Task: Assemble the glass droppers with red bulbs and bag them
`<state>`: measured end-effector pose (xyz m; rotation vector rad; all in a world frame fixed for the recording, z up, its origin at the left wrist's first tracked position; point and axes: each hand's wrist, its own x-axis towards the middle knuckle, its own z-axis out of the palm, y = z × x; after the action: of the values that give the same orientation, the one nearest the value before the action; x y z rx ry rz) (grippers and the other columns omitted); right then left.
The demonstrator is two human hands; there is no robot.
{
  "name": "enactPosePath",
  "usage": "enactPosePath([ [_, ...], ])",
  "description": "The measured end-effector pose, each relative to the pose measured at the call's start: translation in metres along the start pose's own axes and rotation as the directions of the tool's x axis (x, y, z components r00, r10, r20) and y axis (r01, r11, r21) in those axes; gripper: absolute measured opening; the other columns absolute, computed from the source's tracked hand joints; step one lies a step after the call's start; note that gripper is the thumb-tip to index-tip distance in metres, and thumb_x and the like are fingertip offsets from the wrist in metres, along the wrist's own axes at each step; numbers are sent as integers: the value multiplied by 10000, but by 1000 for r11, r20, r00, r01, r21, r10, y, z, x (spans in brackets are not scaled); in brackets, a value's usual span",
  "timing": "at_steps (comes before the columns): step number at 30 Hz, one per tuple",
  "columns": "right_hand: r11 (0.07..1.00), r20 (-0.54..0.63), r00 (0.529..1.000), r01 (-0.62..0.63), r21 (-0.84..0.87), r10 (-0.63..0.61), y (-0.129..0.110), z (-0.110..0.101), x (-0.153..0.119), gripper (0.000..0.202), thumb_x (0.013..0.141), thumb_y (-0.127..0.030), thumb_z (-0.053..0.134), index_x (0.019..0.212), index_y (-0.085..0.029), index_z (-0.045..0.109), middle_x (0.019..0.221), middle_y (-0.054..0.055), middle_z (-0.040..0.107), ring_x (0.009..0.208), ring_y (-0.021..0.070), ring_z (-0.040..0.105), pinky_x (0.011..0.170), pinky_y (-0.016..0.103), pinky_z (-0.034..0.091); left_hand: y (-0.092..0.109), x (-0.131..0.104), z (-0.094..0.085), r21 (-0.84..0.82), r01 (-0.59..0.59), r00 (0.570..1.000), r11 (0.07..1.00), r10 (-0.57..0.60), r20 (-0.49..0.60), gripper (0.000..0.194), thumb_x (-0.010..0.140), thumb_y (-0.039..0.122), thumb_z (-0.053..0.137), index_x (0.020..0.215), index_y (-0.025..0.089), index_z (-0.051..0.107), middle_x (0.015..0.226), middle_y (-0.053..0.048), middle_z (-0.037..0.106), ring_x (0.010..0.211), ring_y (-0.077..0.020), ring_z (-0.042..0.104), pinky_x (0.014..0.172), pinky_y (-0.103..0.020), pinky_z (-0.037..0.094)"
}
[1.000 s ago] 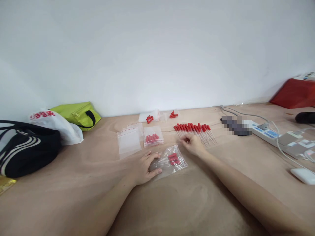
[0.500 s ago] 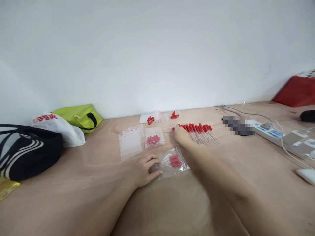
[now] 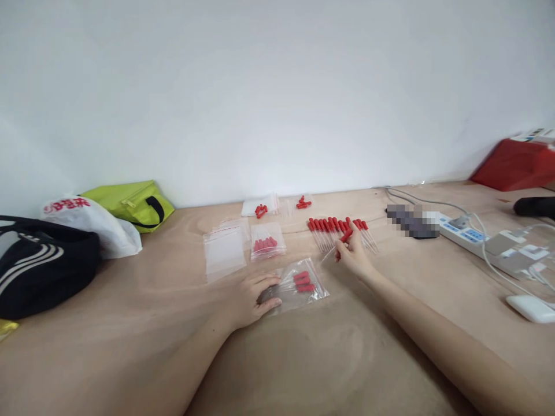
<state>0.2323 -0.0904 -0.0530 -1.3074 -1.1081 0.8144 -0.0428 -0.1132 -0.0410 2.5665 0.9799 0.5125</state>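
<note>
My left hand [image 3: 258,294] rests on the left end of a clear zip bag [image 3: 288,294], its thumb and fingers holding that end. Several glass droppers with red rubber bulbs [image 3: 303,281] lie inside the bag, bulbs toward the right. My right hand [image 3: 353,254] pinches one dropper [image 3: 347,236] by its red bulb, the glass tip slanting down and left. That hand is just in front of a row of loose droppers [image 3: 323,225] and covers part of it.
Left of centre lie flat zip bags [image 3: 225,254] and a filled bag of droppers [image 3: 266,242]. Behind are small red bulbs [image 3: 261,211] on bags and more red bulbs [image 3: 303,202]. To the right are a power strip [image 3: 463,231] with cables and a red bag [image 3: 515,164]; bags [image 3: 130,202] stand left.
My right hand has moved right and toward me from the row's left end, now visibly holding a dropper. My left hand stays on the bag. The whole view has shifted slightly.
</note>
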Motion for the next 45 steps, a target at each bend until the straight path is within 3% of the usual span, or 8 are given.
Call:
enactPosePath([
  [2, 999, -53, 998, -14, 32, 16, 5, 2, -6, 730, 684, -267, 494, 1312, -193, 128, 655, -68, 395, 403, 78, 437, 384, 226, 408, 1, 1, -1, 6, -2, 1000, 1000, 2, 17, 331, 799, 376, 514, 1090, 220, 535, 1125, -49, 591, 1087, -203, 505, 959, -393, 372],
  [5, 996, -33, 998, -54, 65, 56, 9, 9, -11, 732, 684, -285, 505, 1306, -189, 131, 629, -71, 398, 393, 88, 436, 360, 227, 403, 2, 1, -3, -1, -3, 1000, 1000, 3, 29, 324, 804, 375, 507, 1096, 237, 527, 1125, -31, 594, 1086, -195, 510, 989, -404, 333],
  [11, 970, -47, 992, -102, 220, 115, 13, 19, -13, 706, 691, -320, 523, 1281, -225, 148, 630, -68, 419, 457, 110, 486, 452, 271, 488, 2, 1, -1, -5, 7, 1000, 1000, -7, 14, 304, 800, 374, 512, 1062, 221, 529, 1111, -50, 595, 1078, -206, 510, 911, -371, 398],
  [20, 892, 61, 967, -252, 375, 247, 8, 32, -28, 549, 687, -302, 521, 1142, -264, 217, 668, -76, 490, 503, 118, 559, 546, 316, 520, 4, 0, -1, -11, 34, 999, 999, -34, 24, 275, 801, 365, 513, 1034, 220, 511, 1126, -50, 582, 1070, -205, 513, 887, -356, 407],
  [30, 981, -149, 983, -77, 179, 104, 5, 6, -15, 445, 694, -232, 465, 1095, -223, 276, 546, -72, 454, 413, 130, 469, 422, 276, 420, 1, -1, 0, -25, 32, 999, 999, -31, 24, 292, 800, 368, 514, 1054, 224, 514, 1131, -43, 580, 1070, -208, 514, 894, -355, 403],
  [35, 963, -100, 987, -100, 249, 128, 3, 14, -21, 433, 671, -248, 501, 1050, -235, 293, 558, -80, 463, 435, 125, 490, 447, 275, 446, 3, 1, -1, -19, 47, 998, 999, -47, 34, 301, 807, 378, 500, 1064, 222, 506, 1141, -41, 571, 1056, -201, 518, 889, -343, 403],
  [41, 886, 31, 979, -196, 419, 202, 4, 27, -29, 373, 667, -372, 555, 936, -242, 332, 642, -70, 522, 548, 125, 580, 538, 286, 494, 5, 0, -3, 17, 104, 993, 994, -105, 59, 397, 807, 401, 490, 1160, 225, 444, 1164, -51, 555, 1029, -217, 527, 860, -354, 419],
  [45, 909, 89, 974, -227, 349, 208, 4, 30, -35, 364, 655, -403, 582, 860, -230, 336, 666, -83, 527, 426, 78, 534, 430, 225, 449, 4, -1, -2, 18, 108, 992, 994, -109, 69, 429, 812, 401, 483, 1192, 216, 409, 1186, -63, 535, 1043, -221, 519, 867, -359, 419],
])
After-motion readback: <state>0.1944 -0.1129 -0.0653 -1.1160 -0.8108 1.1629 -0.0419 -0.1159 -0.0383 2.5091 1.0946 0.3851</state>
